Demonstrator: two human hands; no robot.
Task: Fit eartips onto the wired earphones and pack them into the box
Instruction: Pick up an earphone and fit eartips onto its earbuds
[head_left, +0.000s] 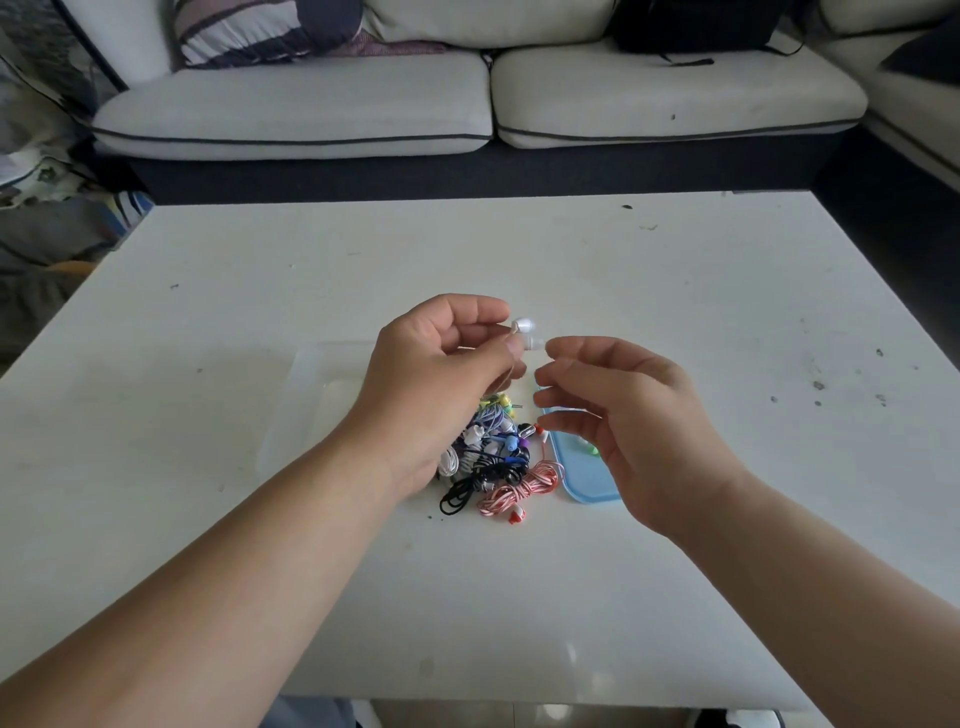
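My left hand (441, 374) is raised over the table and pinches a pair of white earbuds (524, 332) between thumb and fingers; their thin cable trails down under the palm. My right hand (628, 421) hovers just right of the earbuds with fingers loosely spread, its fingertip close to the lower earbud. Whether it touches or holds an eartip I cannot tell. Below the hands lies a pile of coiled earphones (493, 457) in several colours, with a red-and-white striped set (522, 491) at the front. A clear plastic box (322, 395) sits to the left, partly hidden by my left hand.
A light-blue lid (582, 478) lies right of the pile, with small green pieces on it. The white table (675, 291) has dark specks at the right. A grey sofa (311, 109) stands behind the far edge.
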